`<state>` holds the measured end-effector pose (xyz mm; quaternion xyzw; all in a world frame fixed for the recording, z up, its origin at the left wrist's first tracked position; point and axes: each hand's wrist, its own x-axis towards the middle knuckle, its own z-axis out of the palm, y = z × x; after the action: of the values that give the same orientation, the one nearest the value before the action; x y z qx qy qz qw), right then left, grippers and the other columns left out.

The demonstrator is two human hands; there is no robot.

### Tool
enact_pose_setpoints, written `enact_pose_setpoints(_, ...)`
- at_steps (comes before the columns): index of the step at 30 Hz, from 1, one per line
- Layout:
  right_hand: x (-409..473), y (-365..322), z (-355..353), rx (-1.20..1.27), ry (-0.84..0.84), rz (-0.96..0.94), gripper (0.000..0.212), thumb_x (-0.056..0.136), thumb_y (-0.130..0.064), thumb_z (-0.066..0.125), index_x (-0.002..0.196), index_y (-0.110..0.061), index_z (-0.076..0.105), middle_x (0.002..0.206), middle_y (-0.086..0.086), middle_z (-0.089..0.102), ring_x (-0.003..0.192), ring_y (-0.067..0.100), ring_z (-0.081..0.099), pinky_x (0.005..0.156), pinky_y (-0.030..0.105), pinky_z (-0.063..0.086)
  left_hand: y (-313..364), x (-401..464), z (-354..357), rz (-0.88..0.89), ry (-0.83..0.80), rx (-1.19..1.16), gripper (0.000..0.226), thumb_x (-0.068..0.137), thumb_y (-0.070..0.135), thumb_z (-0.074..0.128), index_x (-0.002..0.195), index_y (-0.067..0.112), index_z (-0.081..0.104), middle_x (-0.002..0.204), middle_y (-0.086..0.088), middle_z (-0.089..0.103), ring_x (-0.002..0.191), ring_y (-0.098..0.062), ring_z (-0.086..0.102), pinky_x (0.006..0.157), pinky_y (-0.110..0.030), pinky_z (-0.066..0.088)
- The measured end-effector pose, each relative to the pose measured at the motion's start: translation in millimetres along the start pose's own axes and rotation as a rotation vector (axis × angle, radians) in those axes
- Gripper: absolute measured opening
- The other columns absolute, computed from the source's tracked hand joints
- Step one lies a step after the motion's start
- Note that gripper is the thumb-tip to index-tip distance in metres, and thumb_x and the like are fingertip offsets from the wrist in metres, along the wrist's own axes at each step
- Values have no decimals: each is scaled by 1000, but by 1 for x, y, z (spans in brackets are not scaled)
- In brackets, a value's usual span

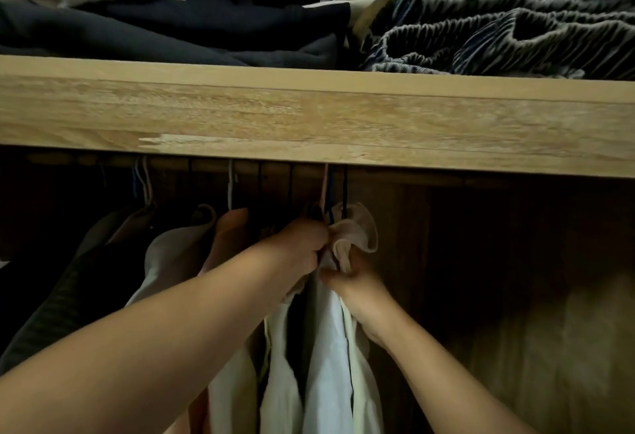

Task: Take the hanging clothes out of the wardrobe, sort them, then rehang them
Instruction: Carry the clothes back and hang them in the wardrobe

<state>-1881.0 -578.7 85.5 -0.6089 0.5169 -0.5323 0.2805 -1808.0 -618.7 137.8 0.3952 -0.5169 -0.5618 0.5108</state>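
Inside the dark wardrobe, several garments hang on hangers from a rail hidden behind the wooden shelf front (309,117). My left hand (299,248) is closed around the necks of the hangers (331,193) at the right end of the row. My right hand (357,282) grips the beige collar (354,231) of the white garment (326,347) that hangs there. Both hands touch at the collar. More pale and dark garments (165,258) hang to the left on white hangers (230,186).
Folded dark clothes (171,21) and a grey ribbed fabric (515,14) lie on the shelf above. To the right of the hands the wardrobe's wooden inner wall (515,296) shows, with nothing hanging in front of it.
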Motion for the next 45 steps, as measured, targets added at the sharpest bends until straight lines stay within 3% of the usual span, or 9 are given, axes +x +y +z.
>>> enact_pose_setpoints(4,4,4,-1,-97,-76,47,16,91,-9,52,100,-22,55,106,8,62,104,26,59,74,22,44,-3,1,-4,-58,10,95,27,95,-9,31,91,-4,57,72,-11,45,76,-28,52,67,-29,43)
enact_pose_setpoints(9,-3,3,-4,-70,-187,8,28,89,-7,54,99,-33,53,104,-4,60,93,6,57,78,13,43,-7,-11,-4,-58,10,153,35,97,-5,32,130,-10,41,108,-28,56,124,-38,45,98,-38,39)
enact_pose_setpoints(11,-8,-3,-9,-92,-197,-3,26,90,-9,55,105,-31,56,107,-1,62,93,5,57,79,16,46,-7,-17,-6,-37,-18,214,35,97,-4,33,132,-7,41,117,-24,55,109,-35,53,85,-36,46)
enact_pose_setpoints(14,-15,-10,-16,-163,-197,-11,31,92,-7,52,123,-3,53,127,18,55,115,26,52,91,29,41,-8,-27,-9,-3,-66,264,36,94,-8,35,129,-7,43,83,-12,52,72,-21,51,59,-24,41)
enact_pose_setpoints(22,-27,-4,-20,-167,-139,20,27,95,-20,48,116,-5,57,104,11,62,98,27,58,81,28,42,-22,-73,-14,190,-63,418,22,91,-2,49,110,2,59,94,-4,62,92,-14,59,73,-10,46)
enact_pose_setpoints(27,-46,-5,-20,-137,-120,53,30,97,-37,40,117,-25,60,113,-1,62,108,15,56,97,34,44,-26,-90,-33,211,-74,475,40,93,12,53,132,4,49,131,-10,56,121,-19,52,108,-37,39)
enact_pose_setpoints(32,-77,-6,-18,-368,-33,83,37,100,-37,35,123,-21,59,119,-2,61,110,13,54,99,33,42,-29,-110,-54,305,-147,767,39,95,17,51,133,17,47,137,3,47,128,-12,41,98,-19,32)
enact_pose_setpoints(35,-104,-6,-12,-535,-53,188,33,97,-31,46,128,-24,54,124,-6,58,109,10,54,94,27,44,-32,-126,-66,411,-168,869,36,94,18,51,130,20,51,132,-1,51,109,-11,51,84,-12,35)
enact_pose_setpoints(45,-227,-10,5,-906,-126,462,47,96,-34,47,141,-25,37,145,0,39,132,19,38,106,33,36,-57,-184,-85,676,-349,1007,31,92,19,53,123,23,55,126,4,48,111,-13,51,91,-19,37)
